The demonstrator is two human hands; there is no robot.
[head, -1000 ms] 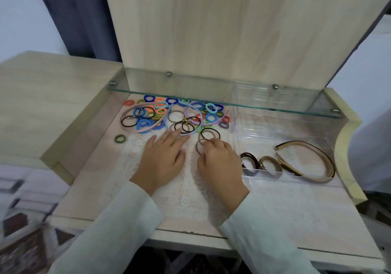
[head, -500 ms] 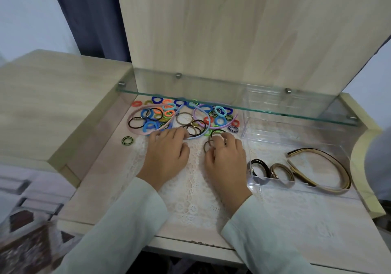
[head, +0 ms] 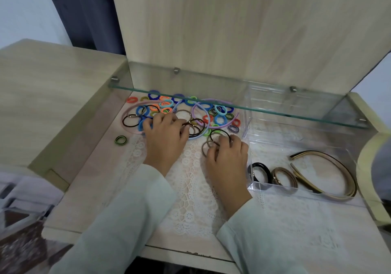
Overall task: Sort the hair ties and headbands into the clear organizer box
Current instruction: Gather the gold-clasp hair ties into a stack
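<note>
Currently I am pinning the pile of hair ties [head: 182,113] to the surface [head: 88,185] with my left hand [head: 167,140], fingers spread, while my right hand [head: 227,157] is pinching the thin brown ties [head: 204,146]; I am separating them fully before lifting toward the clear organizer box [head: 273,186] just beside

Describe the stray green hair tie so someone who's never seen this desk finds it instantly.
Find the colourful pile of hair ties under the glass shelf. Left of the left hand lies a green-and-black hair tie, alone, apart from the pile.
</note>
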